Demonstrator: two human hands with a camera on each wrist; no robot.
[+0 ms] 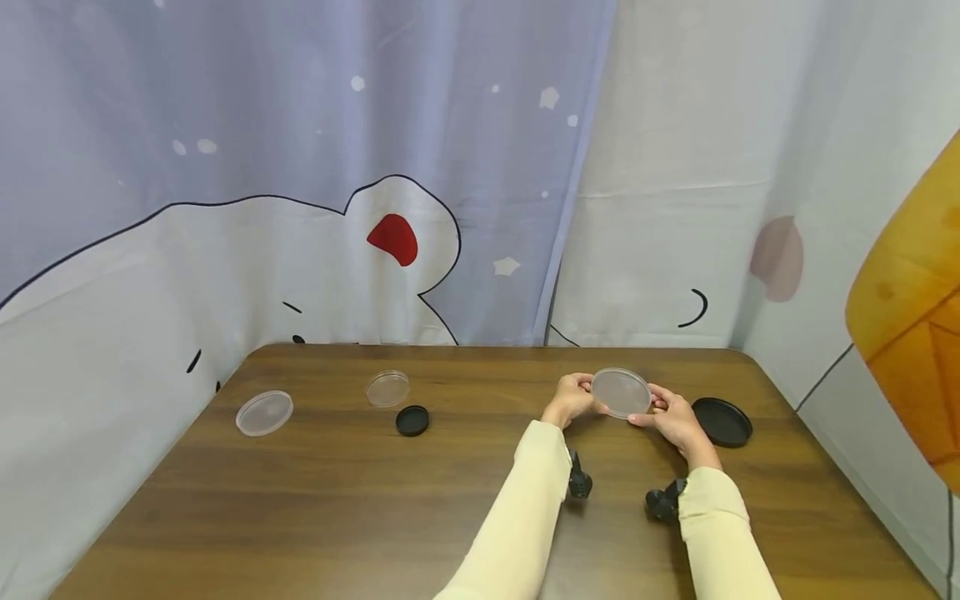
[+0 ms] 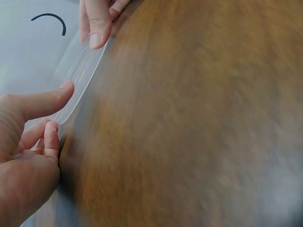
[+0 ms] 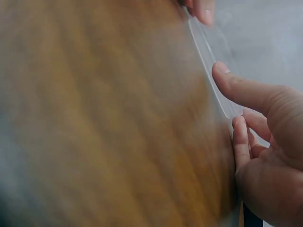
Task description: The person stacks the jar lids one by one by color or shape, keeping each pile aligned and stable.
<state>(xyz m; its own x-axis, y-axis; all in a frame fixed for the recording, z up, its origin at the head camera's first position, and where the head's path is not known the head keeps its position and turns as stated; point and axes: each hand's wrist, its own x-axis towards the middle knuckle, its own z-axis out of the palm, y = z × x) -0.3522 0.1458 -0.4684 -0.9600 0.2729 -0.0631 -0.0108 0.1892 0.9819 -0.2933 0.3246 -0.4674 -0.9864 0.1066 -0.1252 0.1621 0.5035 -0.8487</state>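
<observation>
Both hands hold a clear, shallow petri dish (image 1: 621,394) by opposite sides, near the back right of the table. My left hand (image 1: 573,402) pinches its left edge, with the thumb at the near side. On the other edge, my right hand (image 1: 676,422) grips it between thumb and fingers. Edge-on in the left wrist view, the dish (image 2: 85,75) shows a thin transparent wall; the right wrist view also shows that wall (image 3: 208,56). To the right of my right hand lies a large black round lid or dish (image 1: 722,422).
Farther left on the wooden table (image 1: 337,517) are a clear round dish or lid (image 1: 264,413), a smaller clear dish (image 1: 387,389) and a small black round lid or dish (image 1: 412,421). A printed curtain (image 1: 300,125) hangs behind the table's back edge.
</observation>
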